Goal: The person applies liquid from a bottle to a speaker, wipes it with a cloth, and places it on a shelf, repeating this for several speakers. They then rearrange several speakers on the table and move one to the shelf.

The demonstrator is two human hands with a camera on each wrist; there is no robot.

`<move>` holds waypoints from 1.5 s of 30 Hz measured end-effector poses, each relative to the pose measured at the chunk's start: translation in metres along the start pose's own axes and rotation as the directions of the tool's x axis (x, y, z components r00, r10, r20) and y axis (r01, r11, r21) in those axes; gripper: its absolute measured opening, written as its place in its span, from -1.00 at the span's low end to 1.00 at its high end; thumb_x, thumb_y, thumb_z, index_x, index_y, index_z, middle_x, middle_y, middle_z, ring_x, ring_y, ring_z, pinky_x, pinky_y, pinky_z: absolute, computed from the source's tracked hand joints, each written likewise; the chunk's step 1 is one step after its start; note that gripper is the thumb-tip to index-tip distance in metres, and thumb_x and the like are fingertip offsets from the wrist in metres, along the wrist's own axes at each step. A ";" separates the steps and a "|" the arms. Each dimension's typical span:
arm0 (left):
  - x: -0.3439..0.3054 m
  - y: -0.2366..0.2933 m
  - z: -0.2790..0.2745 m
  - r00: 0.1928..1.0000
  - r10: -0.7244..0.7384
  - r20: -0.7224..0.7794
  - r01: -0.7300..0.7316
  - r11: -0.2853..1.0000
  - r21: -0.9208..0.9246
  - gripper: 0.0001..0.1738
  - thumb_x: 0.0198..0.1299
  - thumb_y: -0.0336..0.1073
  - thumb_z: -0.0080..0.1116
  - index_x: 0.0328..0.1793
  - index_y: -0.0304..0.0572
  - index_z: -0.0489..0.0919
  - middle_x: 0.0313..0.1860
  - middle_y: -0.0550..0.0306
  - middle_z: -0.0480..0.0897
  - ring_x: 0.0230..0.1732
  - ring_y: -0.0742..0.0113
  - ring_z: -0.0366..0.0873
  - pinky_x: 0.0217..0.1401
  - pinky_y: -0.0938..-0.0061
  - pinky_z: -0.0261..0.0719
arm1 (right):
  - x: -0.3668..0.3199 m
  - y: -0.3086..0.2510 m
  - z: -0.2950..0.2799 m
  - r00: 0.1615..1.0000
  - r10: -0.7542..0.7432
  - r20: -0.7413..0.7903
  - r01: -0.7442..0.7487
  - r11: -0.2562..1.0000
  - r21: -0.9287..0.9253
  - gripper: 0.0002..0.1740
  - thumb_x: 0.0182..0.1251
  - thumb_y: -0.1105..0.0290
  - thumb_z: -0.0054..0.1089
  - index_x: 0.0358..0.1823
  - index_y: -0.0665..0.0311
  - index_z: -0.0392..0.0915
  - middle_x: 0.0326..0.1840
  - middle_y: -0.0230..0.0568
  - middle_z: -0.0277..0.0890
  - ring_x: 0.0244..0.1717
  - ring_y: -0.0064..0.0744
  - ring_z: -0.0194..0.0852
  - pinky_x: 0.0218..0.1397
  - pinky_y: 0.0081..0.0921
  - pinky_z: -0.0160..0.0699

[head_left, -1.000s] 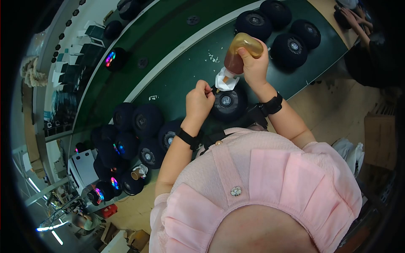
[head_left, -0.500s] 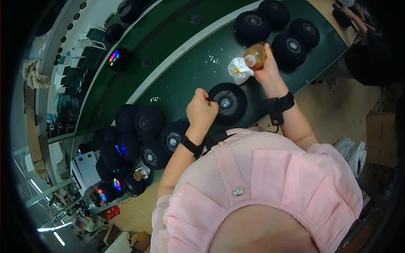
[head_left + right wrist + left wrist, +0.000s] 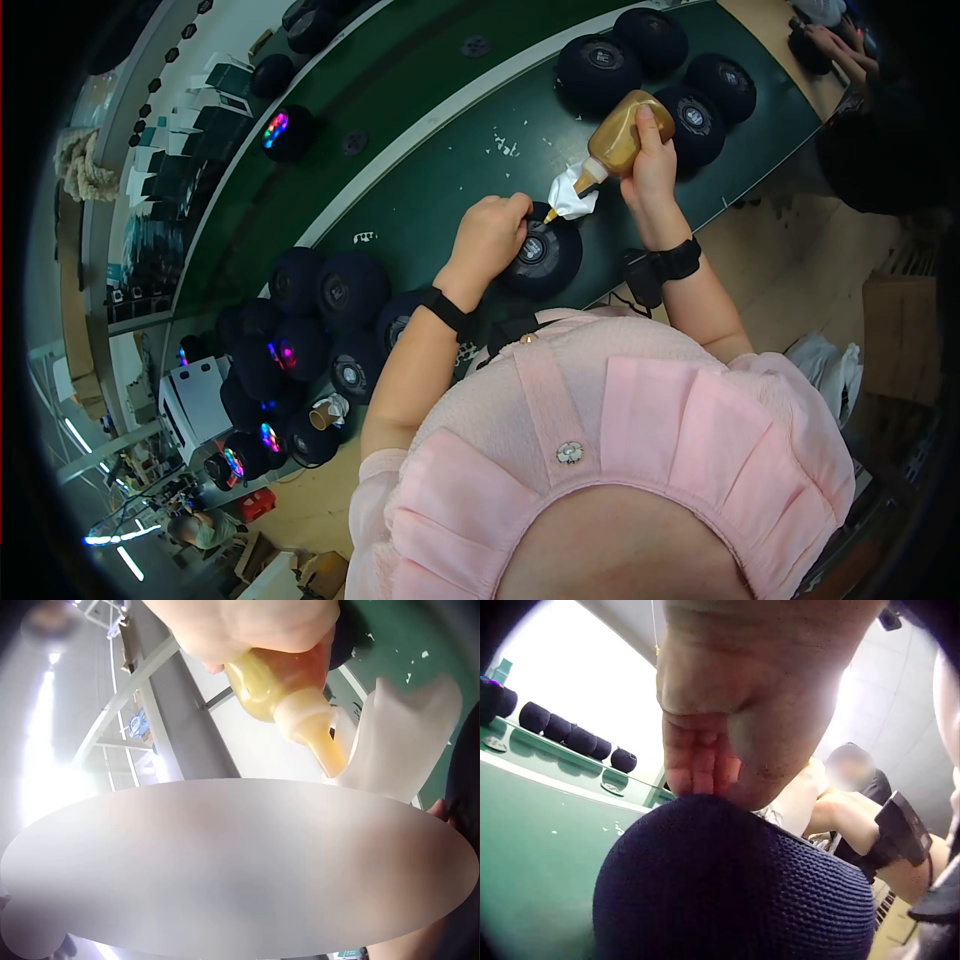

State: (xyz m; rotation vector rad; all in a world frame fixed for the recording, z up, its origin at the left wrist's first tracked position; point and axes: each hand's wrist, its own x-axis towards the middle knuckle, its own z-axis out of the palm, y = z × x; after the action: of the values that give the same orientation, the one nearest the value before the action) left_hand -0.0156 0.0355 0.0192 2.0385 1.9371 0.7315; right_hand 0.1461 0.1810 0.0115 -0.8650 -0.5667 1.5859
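In the head view my right hand (image 3: 652, 168) grips a squeeze bottle (image 3: 617, 142) of amber liquid, its nozzle slanting down to the left. White tissue (image 3: 570, 195) wraps the nozzle, whose tip is at the upper edge of a round, dark blue knit-covered piece (image 3: 562, 262); whether they touch cannot be told. My left hand (image 3: 488, 240) pinches that piece's rim on its left side. The left wrist view has my left hand (image 3: 757, 682) with fingertips on top of the knit cover (image 3: 727, 885). The bottle (image 3: 262, 686) and tissue (image 3: 409, 735) show in the right wrist view under my right hand (image 3: 251, 626).
Several similar round pieces stand at the far right of the green table (image 3: 420, 190), and more crowd its left side, some with coloured lights. A cardboard tube (image 3: 322, 415) lies among them. Another person's hands (image 3: 840, 50) are at the upper right.
My right hand lifted the bottle off to the right, then turned its nozzle back down to the round piece. My left hand shifted slightly right along the rim.
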 end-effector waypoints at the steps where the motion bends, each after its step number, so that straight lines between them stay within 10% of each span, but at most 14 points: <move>1: 0.000 -0.001 0.000 0.999 0.026 0.027 -0.026 0.999 0.032 -0.84 -0.11 -0.47 0.16 -0.32 -0.20 0.53 -0.46 0.02 0.60 -0.36 0.07 0.56 -0.27 0.30 0.52 | 0.000 -0.001 0.000 0.996 -0.064 0.060 0.066 0.997 -0.039 -0.56 0.19 0.24 0.25 -0.04 0.35 0.35 -0.18 -0.24 0.47 -0.18 -0.48 0.47 -0.10 -0.51 0.51; 24: -0.005 0.001 -0.005 0.971 -0.239 0.003 0.233 0.947 -0.222 -0.77 -0.10 -0.50 0.23 -0.26 -0.24 0.51 -0.41 -0.02 0.63 -0.32 0.12 0.62 -0.26 0.39 0.55 | -0.030 0.005 0.032 0.835 -0.379 0.400 0.506 0.813 -0.289 -0.30 -0.07 0.29 0.48 0.04 0.38 0.27 -0.08 -0.18 0.45 -0.08 -0.47 0.46 0.01 -0.52 0.48; 30: -0.005 0.000 -0.002 0.969 -0.246 -0.016 0.238 0.950 -0.204 -0.76 -0.11 -0.50 0.24 -0.25 -0.24 0.51 -0.42 -0.02 0.63 -0.33 0.11 0.62 -0.26 0.39 0.55 | -0.045 -0.002 0.026 0.636 -0.459 0.620 0.724 0.633 -0.274 -0.21 -0.15 0.29 0.53 0.09 0.37 0.24 -0.04 -0.16 0.43 -0.05 -0.41 0.45 0.03 -0.49 0.48; 37: -0.009 0.001 0.003 0.960 -0.272 -0.068 0.252 0.943 -0.216 -0.75 -0.12 -0.53 0.22 -0.25 -0.24 0.51 -0.43 -0.01 0.63 -0.35 0.11 0.61 -0.28 0.38 0.54 | -0.020 0.006 0.012 0.844 -0.413 0.342 0.504 0.828 -0.246 -0.44 0.13 0.33 0.32 0.09 0.36 0.25 -0.04 -0.20 0.43 -0.07 -0.47 0.43 0.02 -0.53 0.45; 43: -0.019 0.015 0.000 0.902 -0.430 -0.049 0.431 0.903 0.005 -0.76 -0.11 -0.41 0.17 -0.25 -0.22 0.47 -0.45 -0.05 0.59 -0.37 -0.04 0.56 -0.26 0.22 0.50 | 0.008 -0.010 0.000 0.982 0.183 -0.046 -0.172 0.967 0.188 -0.59 0.30 0.14 0.08 0.04 0.24 0.33 -0.08 -0.26 0.45 -0.06 -0.32 0.46 0.03 -0.34 0.50; 45: -0.020 0.018 -0.005 0.872 -0.489 0.041 0.489 0.872 -0.013 -0.74 -0.11 -0.38 0.18 -0.24 -0.23 0.47 -0.44 -0.04 0.58 -0.35 -0.02 0.56 -0.23 0.23 0.50 | 0.010 -0.009 -0.007 0.978 0.199 -0.062 -0.184 0.964 0.189 -0.56 0.29 0.12 0.10 0.05 0.24 0.33 -0.05 -0.23 0.44 -0.03 -0.28 0.45 0.04 -0.30 0.50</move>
State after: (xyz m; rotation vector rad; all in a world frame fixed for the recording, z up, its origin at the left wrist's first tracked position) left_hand -0.0030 0.0130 0.0285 1.4272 2.2715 0.5794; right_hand 0.1569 0.1917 0.0119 -0.8600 -0.2805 1.7397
